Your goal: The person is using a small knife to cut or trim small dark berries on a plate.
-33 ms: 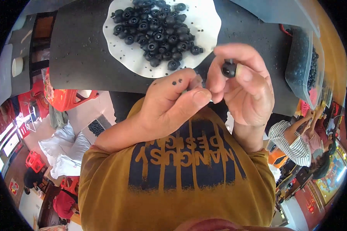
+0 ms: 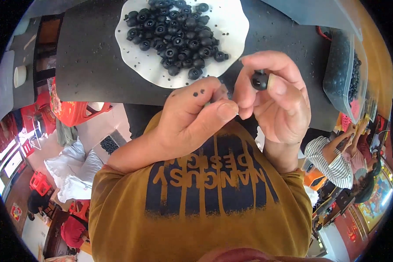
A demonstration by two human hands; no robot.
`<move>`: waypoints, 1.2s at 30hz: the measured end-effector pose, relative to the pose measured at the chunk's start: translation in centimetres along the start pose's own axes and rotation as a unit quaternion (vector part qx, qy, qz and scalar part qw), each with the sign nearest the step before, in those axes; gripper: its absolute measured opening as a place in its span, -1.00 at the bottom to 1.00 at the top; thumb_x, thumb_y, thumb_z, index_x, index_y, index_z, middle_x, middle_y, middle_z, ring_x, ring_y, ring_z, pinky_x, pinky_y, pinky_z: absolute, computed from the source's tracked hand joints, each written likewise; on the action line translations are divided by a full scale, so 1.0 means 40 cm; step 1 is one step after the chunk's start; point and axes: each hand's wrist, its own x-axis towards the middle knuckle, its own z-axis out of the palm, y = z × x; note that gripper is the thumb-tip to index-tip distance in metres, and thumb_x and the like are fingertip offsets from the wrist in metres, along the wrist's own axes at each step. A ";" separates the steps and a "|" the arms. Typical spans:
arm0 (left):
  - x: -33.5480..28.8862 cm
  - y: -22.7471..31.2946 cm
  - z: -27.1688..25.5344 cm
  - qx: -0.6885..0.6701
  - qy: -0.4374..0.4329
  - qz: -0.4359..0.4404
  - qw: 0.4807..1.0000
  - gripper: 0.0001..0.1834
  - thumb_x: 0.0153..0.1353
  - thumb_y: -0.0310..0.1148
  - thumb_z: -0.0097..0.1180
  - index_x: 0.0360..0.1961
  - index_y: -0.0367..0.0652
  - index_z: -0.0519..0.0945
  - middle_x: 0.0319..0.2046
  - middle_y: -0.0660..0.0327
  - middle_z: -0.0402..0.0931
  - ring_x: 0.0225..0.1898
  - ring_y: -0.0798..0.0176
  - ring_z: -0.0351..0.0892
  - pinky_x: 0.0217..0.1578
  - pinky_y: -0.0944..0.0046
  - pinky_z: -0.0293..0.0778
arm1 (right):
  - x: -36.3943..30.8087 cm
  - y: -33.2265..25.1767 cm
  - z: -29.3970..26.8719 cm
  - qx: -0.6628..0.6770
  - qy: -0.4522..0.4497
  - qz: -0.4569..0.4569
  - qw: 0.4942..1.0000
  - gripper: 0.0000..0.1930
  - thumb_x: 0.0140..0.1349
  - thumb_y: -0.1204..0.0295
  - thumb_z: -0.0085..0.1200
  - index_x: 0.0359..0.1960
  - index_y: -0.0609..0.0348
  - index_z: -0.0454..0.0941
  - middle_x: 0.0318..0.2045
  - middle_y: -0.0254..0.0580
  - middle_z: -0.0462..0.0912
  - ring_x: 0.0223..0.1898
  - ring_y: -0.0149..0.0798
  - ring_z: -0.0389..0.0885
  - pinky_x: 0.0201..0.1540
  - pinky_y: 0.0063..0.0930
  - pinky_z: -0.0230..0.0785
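Observation:
Between the thumb and bent forefinger of my right hand (image 2: 284, 100) is a small, round, shiny black part (image 2: 260, 80) with an opening and a short stub on top. Close beside it, my left hand (image 2: 190, 115) is closed in a pinch, thumb against forefinger; what it grips is mostly hidden. Two dark specks stick to the back of that forefinger. Just beyond both hands lies a white plate with a wavy rim (image 2: 131, 64), heaped with similar black round parts (image 2: 179, 41).
Dark crumbs dot the black tabletop (image 2: 87, 56). At the right stands a clear plastic tub (image 2: 339, 74) holding small black pieces. Below left are a red stool (image 2: 76, 112), white sacks (image 2: 74, 170) and a tray of black parts (image 2: 112, 142) on the floor. Other people sit at both sides.
My right forefinger has dipped slightly over the black part. A tiny pale tip below my left thumb no longer shows. Otherwise the hands hold nearly the same pose.

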 end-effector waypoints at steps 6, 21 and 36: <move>0.021 0.013 0.015 0.107 -0.006 0.050 0.993 -0.77 0.15 -0.30 0.06 -0.51 -0.23 0.40 -0.68 0.31 0.30 -0.63 0.51 0.24 -0.62 0.50 0.19 | -0.029 0.008 -0.038 0.056 -0.027 0.002 0.998 -0.68 0.19 0.27 -0.08 -0.25 0.36 0.34 -0.62 -0.13 0.40 -0.66 -0.43 0.34 -0.62 -0.66 0.24; 0.052 0.019 0.064 0.304 -0.006 0.100 0.948 -0.56 -0.05 -0.02 0.18 -0.59 -0.19 0.34 -0.69 0.19 0.26 -0.71 0.18 0.29 -0.68 0.32 0.23 | -0.066 0.029 -0.051 0.081 0.034 -0.028 0.996 -0.85 0.17 0.38 0.01 -0.40 0.22 0.41 -0.52 -0.35 0.50 -0.60 -0.60 0.33 -0.55 -0.75 0.21; 0.040 0.003 0.055 0.404 0.012 0.214 0.889 -0.55 -0.07 0.02 0.12 -0.54 -0.16 0.34 -0.68 0.18 0.29 -0.67 0.11 0.35 -0.67 0.28 0.28 | -0.085 0.046 -0.010 0.139 0.047 -0.017 0.989 -0.87 0.20 0.40 -0.02 -0.45 0.15 0.36 -0.57 -0.37 0.49 -0.65 -0.64 0.26 -0.59 -0.80 0.14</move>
